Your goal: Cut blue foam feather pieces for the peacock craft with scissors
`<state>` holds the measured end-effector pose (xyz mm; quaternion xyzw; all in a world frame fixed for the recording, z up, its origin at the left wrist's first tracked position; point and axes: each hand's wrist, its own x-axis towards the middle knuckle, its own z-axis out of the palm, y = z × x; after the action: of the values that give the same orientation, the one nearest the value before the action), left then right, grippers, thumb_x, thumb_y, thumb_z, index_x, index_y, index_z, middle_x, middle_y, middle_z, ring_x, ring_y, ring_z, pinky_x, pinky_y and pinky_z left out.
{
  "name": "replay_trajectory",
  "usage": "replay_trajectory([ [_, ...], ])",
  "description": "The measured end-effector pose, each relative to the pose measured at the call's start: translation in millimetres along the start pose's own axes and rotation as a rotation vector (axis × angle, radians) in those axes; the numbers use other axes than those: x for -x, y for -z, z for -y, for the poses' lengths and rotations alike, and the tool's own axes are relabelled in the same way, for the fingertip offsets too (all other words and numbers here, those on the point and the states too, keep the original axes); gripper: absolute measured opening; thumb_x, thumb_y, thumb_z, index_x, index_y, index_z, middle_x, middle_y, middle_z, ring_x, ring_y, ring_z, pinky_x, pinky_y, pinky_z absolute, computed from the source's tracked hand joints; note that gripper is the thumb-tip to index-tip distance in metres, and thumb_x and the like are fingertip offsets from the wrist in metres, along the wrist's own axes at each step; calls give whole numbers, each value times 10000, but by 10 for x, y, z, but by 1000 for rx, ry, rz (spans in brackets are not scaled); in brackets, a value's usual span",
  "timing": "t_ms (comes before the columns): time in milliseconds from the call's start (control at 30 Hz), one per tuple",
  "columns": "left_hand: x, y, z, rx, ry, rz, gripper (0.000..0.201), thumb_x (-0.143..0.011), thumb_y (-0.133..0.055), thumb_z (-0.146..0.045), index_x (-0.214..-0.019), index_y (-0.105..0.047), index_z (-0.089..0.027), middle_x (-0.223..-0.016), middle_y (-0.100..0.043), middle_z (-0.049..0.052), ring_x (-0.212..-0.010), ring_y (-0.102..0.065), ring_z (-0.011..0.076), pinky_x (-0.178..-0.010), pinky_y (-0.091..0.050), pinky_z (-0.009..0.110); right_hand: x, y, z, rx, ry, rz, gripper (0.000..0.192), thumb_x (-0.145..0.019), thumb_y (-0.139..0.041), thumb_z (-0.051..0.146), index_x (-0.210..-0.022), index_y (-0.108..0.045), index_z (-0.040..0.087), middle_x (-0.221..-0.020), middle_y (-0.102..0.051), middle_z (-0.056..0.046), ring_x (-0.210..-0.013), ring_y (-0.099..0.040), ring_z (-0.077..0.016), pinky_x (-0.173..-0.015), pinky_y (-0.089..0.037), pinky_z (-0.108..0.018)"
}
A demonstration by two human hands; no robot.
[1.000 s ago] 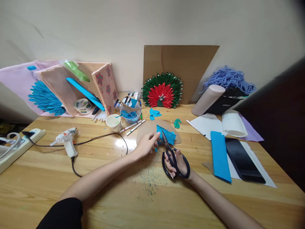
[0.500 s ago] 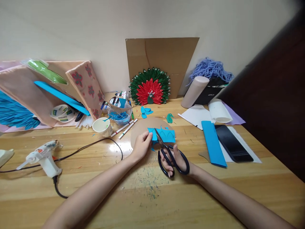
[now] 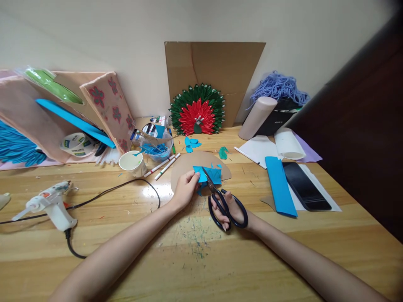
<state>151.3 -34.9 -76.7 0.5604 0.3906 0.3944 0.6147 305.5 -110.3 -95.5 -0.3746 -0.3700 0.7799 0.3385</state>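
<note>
The blue paper piece [image 3: 210,174] looks thin, light and floppy, likely to buckle unless gripped close to the cut line. The left hand [image 3: 185,188] pinches its near-left edge between thumb and fingers, just above the cardboard disc [image 3: 189,165] on the surface [image 3: 195,260]. The right hand [image 3: 231,209], just to its right, fingers curled through the loops of the black scissors [image 3: 220,197] (blades parted into the paper), forearm angled inward

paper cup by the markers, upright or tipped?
Tipped: the paper cup leans on its side, its open mouth tilted toward the camera, beside the markers.
</note>
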Motion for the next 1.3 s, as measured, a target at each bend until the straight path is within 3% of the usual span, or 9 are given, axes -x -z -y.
replay_trajectory([
  [233, 9, 11, -60, 12, 35, -11, 406, -795, -506, -492, -569, -400, -171, -516, -349, -53, -484, -317, 73, -469, -236, 203, 8, -45, 76, -3, -13, 16, 702, -493, -473, 872, -679, -404, 199, -328, -414, 95, -230, -356, -66, -245, -325, -160],
  [500, 4, 12, -36, 92, 69, -87, 387, -780, -530, -506, -614, -423, -173, -545, -369, -56, -505, -350, 77, -478, -291, 198, 60, -5, 2, 93, 30, -15, 694, -589, -377, 866, -728, -433, 189, -357, -420, 87, -261, -372, -63, -273, -345, -154],
  [667, 7, 10, -49, 54, 65, -47, 397, -786, -513, -499, -590, -385, -179, -525, -328, -64, -477, -306, 72, -449, -245, 202, 47, -22, 19, 25, -3, 53, 745, -523, -363, 901, -723, -438, 188, -356, -434, 78, -268, -383, -68, -287, -383, -182],
  [800, 8, 0, -54, 67, 70, -36, 405, -775, -523, -516, -595, -389, -178, -521, -320, -67, -464, -288, 67, -436, -224, 202, 36, -20, -2, 22, -9, 19, 735, -532, -381, 893, -729, -439, 187, -363, -440, 78, -267, -391, -69, -284, -369, -174],
  [1033, -1, 2, -52, 88, 85, -40, 410, -760, -540, -524, -593, -411, -172, -518, -369, -58, -473, -344, 71, -448, -277, 198, 26, -23, 13, -1, -25, 43, 688, -542, -461, 853, -717, -432, 188, -345, -438, 92, -236, -379, -65, -256, -324, -154],
  [1300, -5, 6, -147, 112, 105, -81, 430, -714, -569, -529, -559, -365, -184, -492, -338, -65, -453, -333, 69, -434, -286, 192, 2, -18, -72, -30, 107, 25, 603, -633, -496, 784, -701, -442, 187, -328, -422, 99, -217, -342, -57, -245, -324, -152],
])
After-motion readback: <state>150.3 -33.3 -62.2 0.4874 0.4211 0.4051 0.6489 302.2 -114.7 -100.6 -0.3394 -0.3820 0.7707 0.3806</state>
